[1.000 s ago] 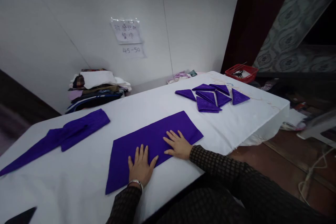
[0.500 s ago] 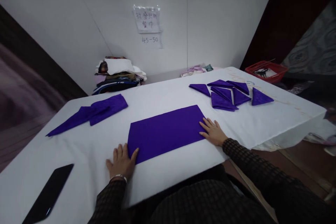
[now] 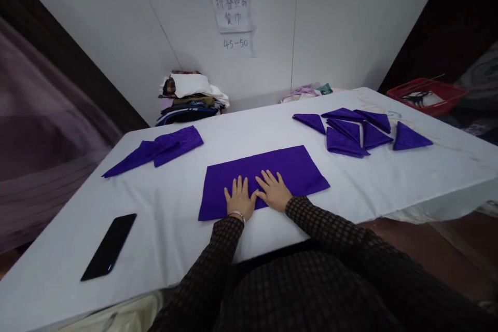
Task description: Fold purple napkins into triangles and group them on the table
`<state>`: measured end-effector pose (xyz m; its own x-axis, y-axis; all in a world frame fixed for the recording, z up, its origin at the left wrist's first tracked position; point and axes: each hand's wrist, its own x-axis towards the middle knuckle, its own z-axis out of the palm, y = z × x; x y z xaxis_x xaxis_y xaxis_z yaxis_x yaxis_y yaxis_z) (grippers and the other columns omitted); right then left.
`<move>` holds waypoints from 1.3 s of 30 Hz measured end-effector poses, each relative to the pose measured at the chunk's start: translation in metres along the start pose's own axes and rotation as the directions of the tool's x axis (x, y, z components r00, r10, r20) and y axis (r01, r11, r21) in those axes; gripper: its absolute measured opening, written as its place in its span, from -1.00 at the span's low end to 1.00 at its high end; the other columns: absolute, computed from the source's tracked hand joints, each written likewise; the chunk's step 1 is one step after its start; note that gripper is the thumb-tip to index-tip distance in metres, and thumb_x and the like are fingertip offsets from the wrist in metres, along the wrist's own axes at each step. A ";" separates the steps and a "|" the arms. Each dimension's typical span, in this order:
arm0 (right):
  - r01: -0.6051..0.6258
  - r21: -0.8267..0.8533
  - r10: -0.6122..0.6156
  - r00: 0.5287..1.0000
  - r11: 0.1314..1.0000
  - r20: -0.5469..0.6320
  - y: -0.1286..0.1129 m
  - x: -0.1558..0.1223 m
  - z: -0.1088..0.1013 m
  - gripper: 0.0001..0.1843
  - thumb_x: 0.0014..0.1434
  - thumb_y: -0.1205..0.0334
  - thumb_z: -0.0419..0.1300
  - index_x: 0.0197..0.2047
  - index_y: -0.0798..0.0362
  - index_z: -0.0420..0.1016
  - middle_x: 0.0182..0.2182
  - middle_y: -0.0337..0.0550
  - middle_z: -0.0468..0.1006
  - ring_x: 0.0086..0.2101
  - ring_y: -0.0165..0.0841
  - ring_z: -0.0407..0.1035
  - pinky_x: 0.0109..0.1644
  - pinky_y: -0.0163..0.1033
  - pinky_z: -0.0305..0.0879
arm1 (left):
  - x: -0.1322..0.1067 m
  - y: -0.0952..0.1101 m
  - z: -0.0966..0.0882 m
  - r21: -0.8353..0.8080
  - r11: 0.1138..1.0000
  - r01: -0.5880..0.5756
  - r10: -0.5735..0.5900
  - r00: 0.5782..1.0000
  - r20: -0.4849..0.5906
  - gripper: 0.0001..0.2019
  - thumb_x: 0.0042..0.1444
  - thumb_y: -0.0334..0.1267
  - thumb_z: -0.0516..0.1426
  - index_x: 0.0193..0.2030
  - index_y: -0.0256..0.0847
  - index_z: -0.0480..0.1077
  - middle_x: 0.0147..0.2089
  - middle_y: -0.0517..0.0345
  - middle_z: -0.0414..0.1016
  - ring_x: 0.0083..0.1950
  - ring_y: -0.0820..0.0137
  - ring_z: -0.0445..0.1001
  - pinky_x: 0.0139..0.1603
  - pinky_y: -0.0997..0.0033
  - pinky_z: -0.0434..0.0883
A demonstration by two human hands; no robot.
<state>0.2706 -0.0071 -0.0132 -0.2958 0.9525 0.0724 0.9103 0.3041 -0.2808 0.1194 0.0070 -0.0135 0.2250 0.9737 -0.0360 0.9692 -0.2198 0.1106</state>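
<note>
1. Both hands have slid in from the two ends of the purple cloth (image 3: 295, 168) to the middle of its near edge.
2. Left hand (image 3: 240, 198) and right hand (image 3: 274, 191) press flat on it, fingers spread, grasping nothing.
3. The cloth lies smooth, with folded triangles (image 3: 350, 137) beyond its right end.

I log: dim, even, diffuse light; white table (image 3: 175, 228) and wall (image 3: 342, 21) brightest. Shadows soft. Centre sharp on the purple cloth (image 3: 299, 166). Left edge motion-smeared; right side dark; corners bent by wide lens.
</note>
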 end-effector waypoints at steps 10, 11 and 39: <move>-0.266 -0.139 0.262 0.964 0.954 -0.049 0.100 -0.058 -0.016 -0.25 0.27 -0.23 -0.30 0.36 0.04 0.01 0.35 0.00 -0.05 0.31 -0.09 -0.22 0.29 0.17 -0.27 | -0.020 -0.081 -0.008 0.052 0.975 0.214 -0.214 0.977 -0.005 -0.34 0.25 0.05 -0.25 0.38 -0.30 -0.07 0.44 -0.05 -0.17 0.44 0.13 -0.20 0.33 -0.17 -0.12; -0.292 -0.152 0.286 0.956 0.944 -0.057 0.108 -0.064 -0.018 -0.25 0.27 -0.23 -0.31 0.37 0.04 0.00 0.35 -0.01 -0.05 0.31 -0.09 -0.23 0.29 0.17 -0.26 | -0.023 -0.090 -0.009 0.054 0.971 0.235 -0.235 0.972 -0.009 -0.35 0.26 0.04 -0.26 0.39 -0.30 -0.08 0.44 -0.04 -0.18 0.44 0.13 -0.21 0.33 -0.18 -0.12; -0.056 -0.131 0.056 0.998 0.990 -0.002 0.043 -0.025 0.002 -0.39 0.33 -0.03 -0.25 0.36 0.00 0.03 0.34 0.00 0.00 0.30 -0.10 -0.16 0.27 0.20 -0.22 | -0.013 -0.031 -0.001 -0.017 0.995 0.096 -0.096 0.995 -0.009 -0.39 0.27 0.01 -0.25 0.38 -0.26 -0.05 0.44 0.01 -0.15 0.44 0.19 -0.20 0.35 -0.15 -0.16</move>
<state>0.3161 -0.0179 -0.0293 -0.2435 0.9682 0.0580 0.9556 0.2497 -0.1564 0.0861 0.0012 -0.0156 0.1300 0.9908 -0.0379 0.9845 -0.1245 0.1235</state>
